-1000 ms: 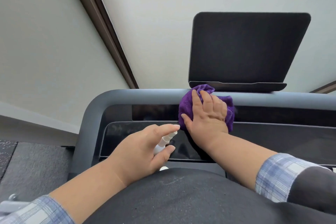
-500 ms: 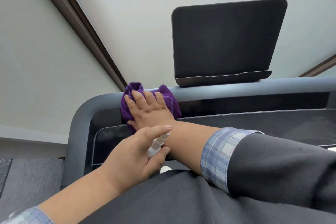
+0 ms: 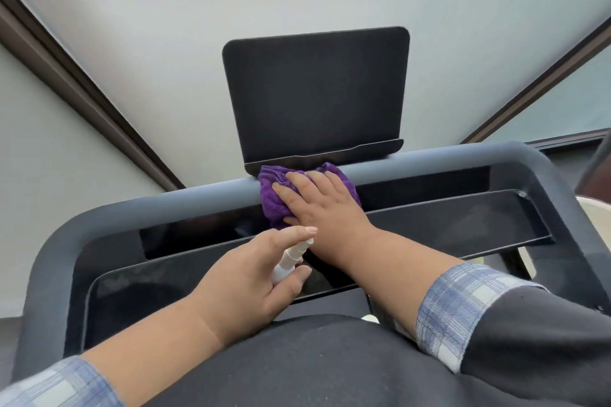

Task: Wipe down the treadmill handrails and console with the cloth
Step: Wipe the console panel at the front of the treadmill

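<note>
A bunched purple cloth [image 3: 271, 195] lies on the grey front handrail [image 3: 172, 205] of the treadmill, just under the black tablet holder [image 3: 314, 92]. My right hand [image 3: 317, 205] presses flat on the cloth with straight, spread fingers. My left hand [image 3: 254, 277] grips a small white spray bottle [image 3: 291, 259] over the glossy black console panel [image 3: 139, 284], forefinger resting on its top. Most of the bottle's body is hidden in my palm.
The grey rail curves round both sides of the console [image 3: 542, 175]. A pale wall with dark brown trim [image 3: 82, 92] stands behind the treadmill. Dark floor mat shows at the lower left [image 3: 6, 340].
My right hand slid the cloth left along the rail, then back right to below the tablet holder. The left hand kept hold of the spray bottle in about the same place.
</note>
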